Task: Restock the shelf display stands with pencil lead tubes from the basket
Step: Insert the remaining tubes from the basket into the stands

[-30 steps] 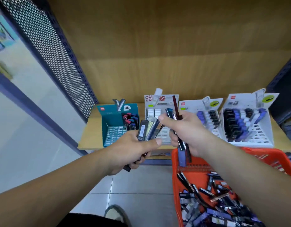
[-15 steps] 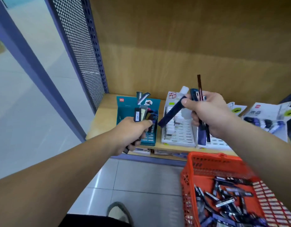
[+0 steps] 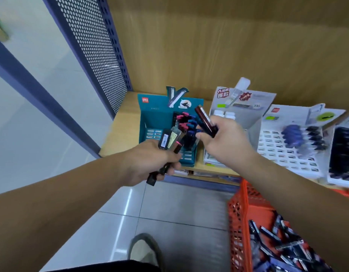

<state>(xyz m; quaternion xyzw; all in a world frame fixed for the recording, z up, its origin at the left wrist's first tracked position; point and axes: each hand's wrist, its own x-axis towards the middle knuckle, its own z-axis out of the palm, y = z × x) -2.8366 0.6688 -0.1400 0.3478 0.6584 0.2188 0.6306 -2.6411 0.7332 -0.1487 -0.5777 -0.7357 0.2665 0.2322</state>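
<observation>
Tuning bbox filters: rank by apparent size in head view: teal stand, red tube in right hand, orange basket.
1. basket, though cropped and nearest the camera
2. teal stand
3. red tube, clearly smallest

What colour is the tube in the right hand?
The tube is dark red; head view.

perforated metal side panel [image 3: 95,52], grey tiled floor [image 3: 169,209], shoe toe [image 3: 144,250]

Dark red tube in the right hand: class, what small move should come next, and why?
Probably lower the dark red tube into an open slot of the teal stand. The right hand pinches it near that stand, whose left slots show unfilled; the left hand holds a bundle of tubes.
</observation>
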